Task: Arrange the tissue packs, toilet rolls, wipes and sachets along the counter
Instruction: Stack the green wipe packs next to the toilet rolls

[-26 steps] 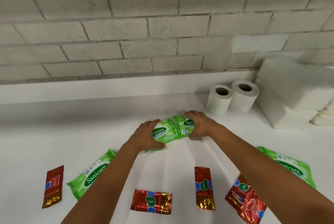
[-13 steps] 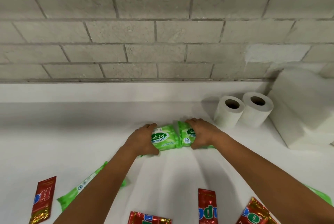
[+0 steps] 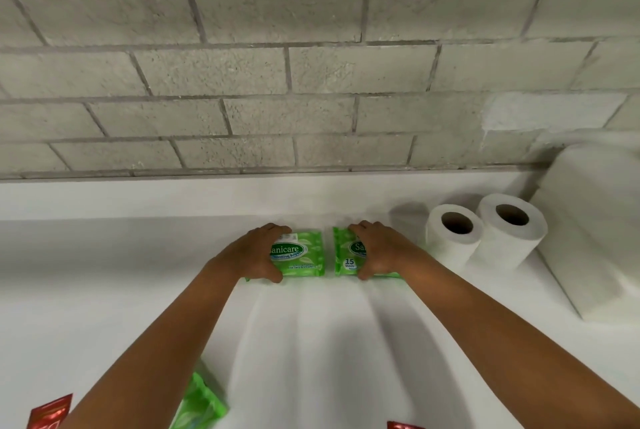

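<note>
Two green Sanicare wipes packs lie flat side by side on the white counter (image 3: 104, 290), close to the back ledge, with a small gap between them. My left hand (image 3: 254, 255) grips the left wipes pack (image 3: 304, 255) from its left end. My right hand (image 3: 381, 253) grips the right wipes pack (image 3: 344, 257) and covers most of it. Right of that pack stand two upright toilet rolls (image 3: 453, 238) (image 3: 509, 231), touching each other. A white tissue pack (image 3: 595, 231) lies at the far right against the wall.
A third green wipes pack (image 3: 201, 404) shows at the bottom edge beside my left forearm. Red sachets peek in at the bottom left (image 3: 48, 411) and bottom right (image 3: 401, 425). A grey block wall (image 3: 311, 64) rises behind the white ledge.
Both hands slid the two wipes packs away from me toward the back ledge and laid them flat with a gap between. The view tilted up, so most sachets dropped out of sight.
</note>
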A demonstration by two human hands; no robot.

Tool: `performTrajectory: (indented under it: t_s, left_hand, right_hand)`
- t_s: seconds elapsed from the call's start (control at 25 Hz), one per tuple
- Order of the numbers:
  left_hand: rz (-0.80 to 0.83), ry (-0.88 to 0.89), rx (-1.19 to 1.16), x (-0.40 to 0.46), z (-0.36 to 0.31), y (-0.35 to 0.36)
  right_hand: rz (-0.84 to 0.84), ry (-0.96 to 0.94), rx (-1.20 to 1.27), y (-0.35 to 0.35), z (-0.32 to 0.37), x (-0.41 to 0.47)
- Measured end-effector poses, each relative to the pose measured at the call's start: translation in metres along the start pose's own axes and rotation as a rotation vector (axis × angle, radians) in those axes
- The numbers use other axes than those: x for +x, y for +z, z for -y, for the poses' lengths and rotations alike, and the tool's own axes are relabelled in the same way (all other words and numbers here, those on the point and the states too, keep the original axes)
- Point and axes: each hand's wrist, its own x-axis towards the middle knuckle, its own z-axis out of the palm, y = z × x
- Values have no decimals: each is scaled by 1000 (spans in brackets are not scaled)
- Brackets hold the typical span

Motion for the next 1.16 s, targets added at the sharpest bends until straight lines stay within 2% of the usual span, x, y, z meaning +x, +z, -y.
performTrajectory:
  t_s: [0.28,0.48,0.64,0.8,0.92,1.16]
  left_hand:
    - [16,1,-2,17,8,8]
    - [65,-60,256,10,1,9]
    - [-94,-104,122,-19,-14,16]
    - [-162,-61,-51,-59,-16,22]
    - [-232,-84,-90,-98,-8,19]
    - [-157,-270,-84,-167,17,37]
  right_hand:
    - [19,-6,-64,11,-8,12]
    - [-35,8,-32,10,-3,-1]
    - [-158,6,53,11,12,-30]
    - [-238,13,162,12,25,-66]
    - [-289,32,243,16,34,-98]
    - [-389,115,337,38,29,-155]
